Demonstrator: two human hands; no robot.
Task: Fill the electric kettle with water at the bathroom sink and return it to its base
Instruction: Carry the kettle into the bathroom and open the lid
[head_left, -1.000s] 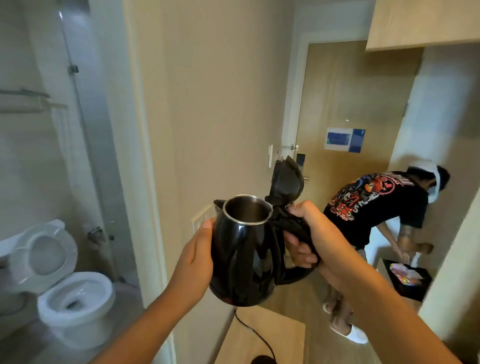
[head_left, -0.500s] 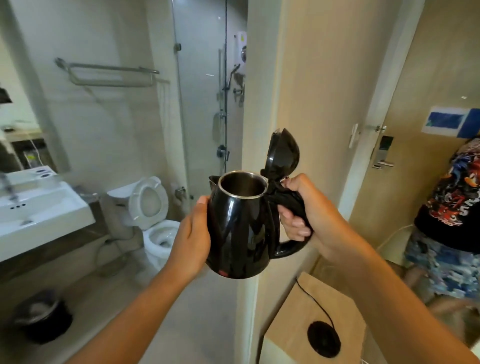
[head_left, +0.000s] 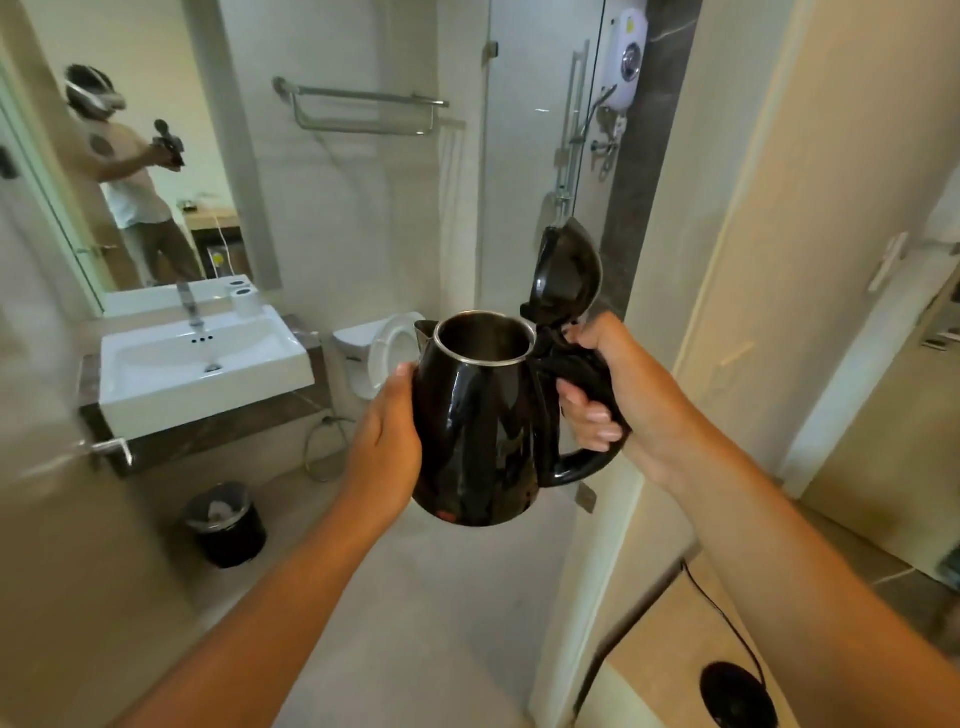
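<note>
Two hands carry the kettle (head_left: 475, 415) at chest height in the bathroom doorway, well apart from the sink (head_left: 208, 369) at left and from the base (head_left: 737, 693) on the low table (head_left: 660, 660) at lower right. Right hand (head_left: 618, 384) is clenched round the handle; left hand (head_left: 387, 441) lies flat against the body, steadying rather than gripping. Lid (head_left: 569, 270) stands hinged fully open and the steel mouth shows no water, so filling is judged not yet begun. For the step in hand, the approach to the sink: keep the kettle upright, let the right hand bear the weight, and bring the open mouth under the tap (head_left: 188, 304) with the lid turned away from the spout. Free the left hand only at the basin, to work the tap. Likely fault: overfilling, or wetting the underside that must later meet the base
</note>
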